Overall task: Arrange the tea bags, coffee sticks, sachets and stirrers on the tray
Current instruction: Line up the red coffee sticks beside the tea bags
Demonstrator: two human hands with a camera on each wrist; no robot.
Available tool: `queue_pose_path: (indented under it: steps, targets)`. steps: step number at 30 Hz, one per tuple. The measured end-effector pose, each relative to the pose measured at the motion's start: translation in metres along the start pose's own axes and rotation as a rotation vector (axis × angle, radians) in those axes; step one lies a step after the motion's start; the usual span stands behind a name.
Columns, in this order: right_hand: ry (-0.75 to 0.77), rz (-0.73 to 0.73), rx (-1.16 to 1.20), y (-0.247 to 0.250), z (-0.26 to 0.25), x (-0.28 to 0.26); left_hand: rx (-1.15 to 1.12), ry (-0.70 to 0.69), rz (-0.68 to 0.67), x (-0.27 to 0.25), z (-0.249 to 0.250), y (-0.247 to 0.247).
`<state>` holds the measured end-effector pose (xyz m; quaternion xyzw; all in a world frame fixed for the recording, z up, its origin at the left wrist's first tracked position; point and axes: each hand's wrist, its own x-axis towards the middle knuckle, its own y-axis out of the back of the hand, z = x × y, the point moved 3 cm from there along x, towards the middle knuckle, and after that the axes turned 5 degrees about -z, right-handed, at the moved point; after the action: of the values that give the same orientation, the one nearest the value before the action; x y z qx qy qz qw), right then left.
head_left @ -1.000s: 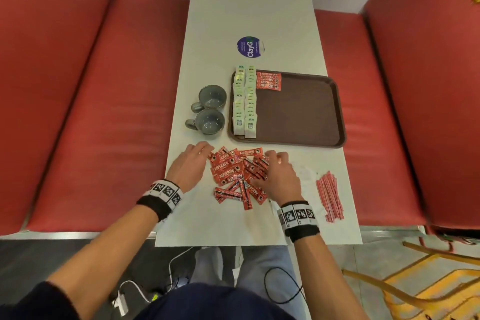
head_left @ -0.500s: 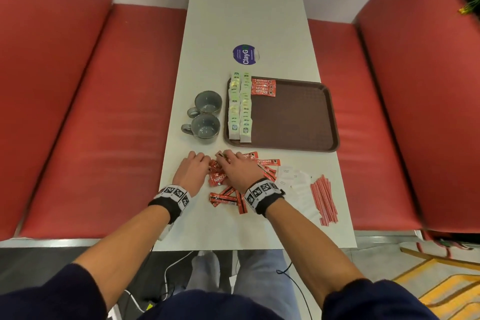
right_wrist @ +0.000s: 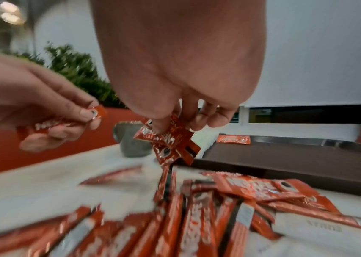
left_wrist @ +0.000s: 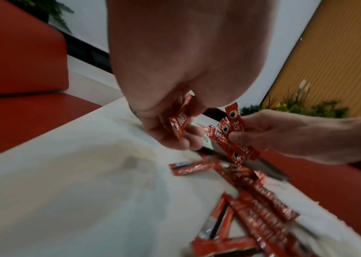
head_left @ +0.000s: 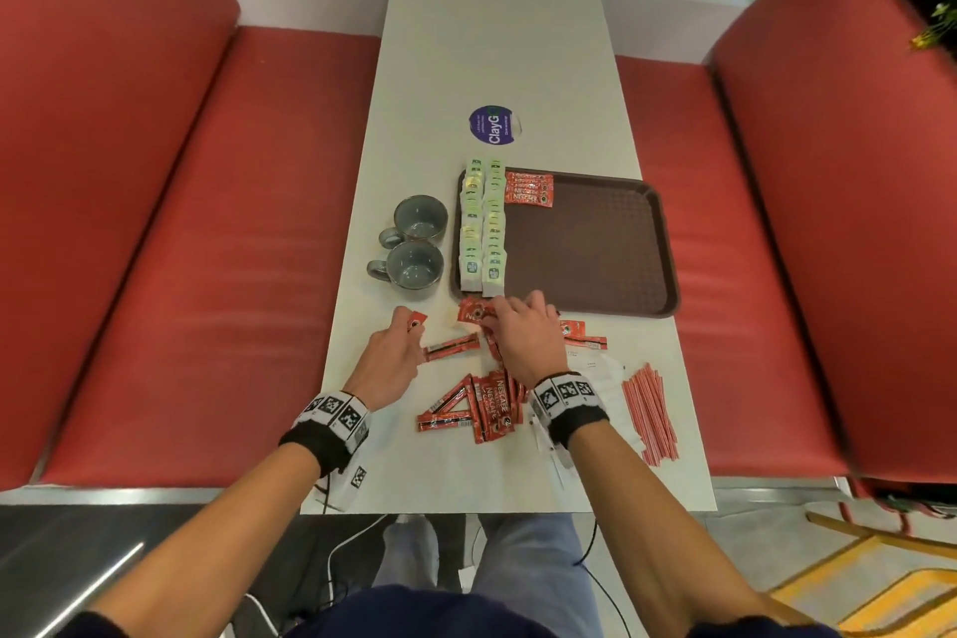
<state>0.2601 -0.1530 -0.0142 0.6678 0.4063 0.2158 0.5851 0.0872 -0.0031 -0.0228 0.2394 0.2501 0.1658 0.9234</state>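
A brown tray (head_left: 595, 249) lies on the white table; two rows of green tea bags (head_left: 484, 228) line its left side and a few red coffee sticks (head_left: 528, 189) sit at its far left corner. My left hand (head_left: 393, 352) pinches one red coffee stick (left_wrist: 179, 121) above the table. Just short of the tray's near edge, my right hand (head_left: 523, 332) grips a few crossed coffee sticks (right_wrist: 170, 144). Several loose coffee sticks (head_left: 476, 404) lie between my wrists. White sachets (head_left: 595, 368) and red stirrers (head_left: 650, 412) lie at the near right.
Two grey mugs (head_left: 414, 244) stand left of the tray. A round purple sticker (head_left: 494, 124) marks the table beyond it. Red bench seats (head_left: 207, 249) flank the table on both sides.
Both hands have lifted off the pile, each with coffee sticks in its grasp. The right hand has moved toward the tray's near edge. The pile has spread out.
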Motion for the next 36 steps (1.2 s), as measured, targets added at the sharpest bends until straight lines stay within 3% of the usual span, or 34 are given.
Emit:
queue_pose_path:
  steps: [4, 7, 11, 15, 18, 21, 27, 29, 33, 36]
  targets:
    - [-0.077, -0.120, 0.218, 0.018, 0.010, -0.002, -0.159, -0.035, 0.101, 0.000, 0.031, 0.006]
    - [-0.102, -0.182, 0.585, 0.035, 0.013, -0.006, -0.262, -0.065, 0.117, 0.003, 0.062, 0.012]
    - [-0.082, -0.257, 1.285, 0.073, -0.011, -0.025, -0.486, -0.085, -0.021, 0.006, 0.104, 0.014]
    - [-0.078, -0.312, 1.538, 0.073, -0.030, -0.029, -0.728, -0.099, -0.211, 0.016, 0.116, 0.005]
    - [-0.184, -0.273, 1.585, 0.064, -0.029, -0.025, -0.895, -0.063, -0.303, 0.020, 0.124, -0.001]
    - [-0.245, -0.223, 1.526, 0.062, -0.022, -0.022, -0.980, -0.018, -0.293, 0.022, 0.131, -0.003]
    - [-0.187, -0.253, 1.339, 0.083, -0.007, -0.021, -0.996, 0.021, -0.246, 0.037, 0.121, -0.006]
    - [-0.207, -0.214, 1.230, 0.094, 0.004, -0.019, -0.940, 0.007, -0.239, 0.043, 0.121, -0.004]
    - [-0.204, 0.013, 1.046, 0.119, 0.019, -0.009, -0.660, -0.124, -0.324, 0.050, 0.128, 0.002]
    - [-0.168, 0.008, 1.066, 0.124, 0.023, -0.001, -0.569, -0.183, -0.359, 0.052, 0.135, 0.005]
